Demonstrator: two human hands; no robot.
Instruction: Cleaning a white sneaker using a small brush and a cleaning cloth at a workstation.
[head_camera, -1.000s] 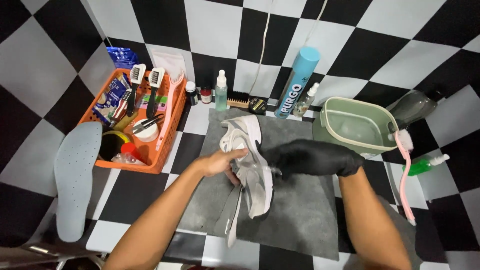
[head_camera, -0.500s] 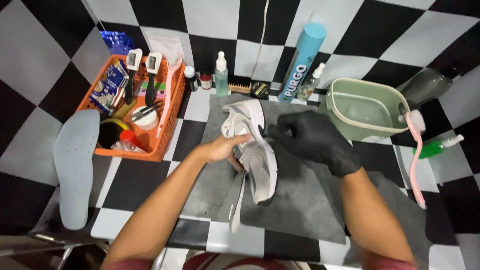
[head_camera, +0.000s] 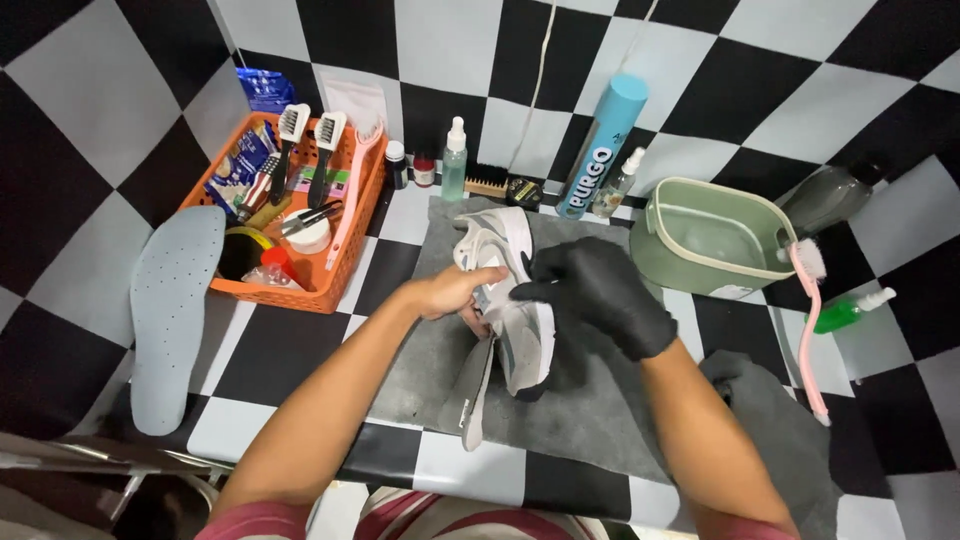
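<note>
A grey and white sneaker (head_camera: 512, 300) stands on a dark grey mat (head_camera: 580, 410) in the middle of the checkered table. My bare left hand (head_camera: 450, 292) grips the sneaker's left side near the opening. My right hand (head_camera: 592, 290), in a black glove, presses on the sneaker's right side with its fingers bent over the top. A long grey strip, a lace or insole edge (head_camera: 474, 390), hangs down from the shoe toward me.
An orange basket (head_camera: 345, 255) of brushes and bottles stands at the left, with a grey insole (head_camera: 170, 310) beside it. Bottles and a tall blue spray can (head_camera: 603, 145) line the back wall. A green tub (head_camera: 705, 238), pink brush (head_camera: 808, 320) and grey cloth (head_camera: 770, 420) lie to the right.
Both hands and the sneaker have shifted slightly toward me and to the right. My gloved right hand has moved up onto the shoe's top.
</note>
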